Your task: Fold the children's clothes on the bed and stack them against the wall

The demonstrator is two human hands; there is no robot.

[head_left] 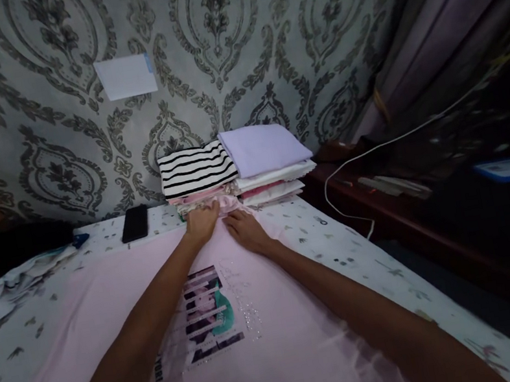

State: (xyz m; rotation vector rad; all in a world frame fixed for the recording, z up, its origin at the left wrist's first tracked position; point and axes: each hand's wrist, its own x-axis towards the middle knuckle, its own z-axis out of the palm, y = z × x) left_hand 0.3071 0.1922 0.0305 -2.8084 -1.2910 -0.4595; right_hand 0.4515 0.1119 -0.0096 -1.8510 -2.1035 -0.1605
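Note:
A pink T-shirt (282, 291) lies spread over the bed, its dark and green print with glittery lettering facing up. At the shirt's far edge my left hand (202, 224) is closed on the cloth, thumb side toward the stacks. Close to its right, my right hand (247, 232) has its fingers bent together on the same bunched edge; the fabric under the fingertips is partly hidden. Just beyond both hands stand two stacks of folded clothes, one topped by a black-and-white striped garment (197, 169), the other by a lilac one (264, 148).
A black phone (135, 223) rests on the patterned bed sheet (366, 277) to the left. Further left lie a white garment (19, 282) and dark cloth (13, 250). Along the right, a white cable (389, 143) hangs across a dark red ledge (420, 231). A patterned wall (222, 91) rises behind.

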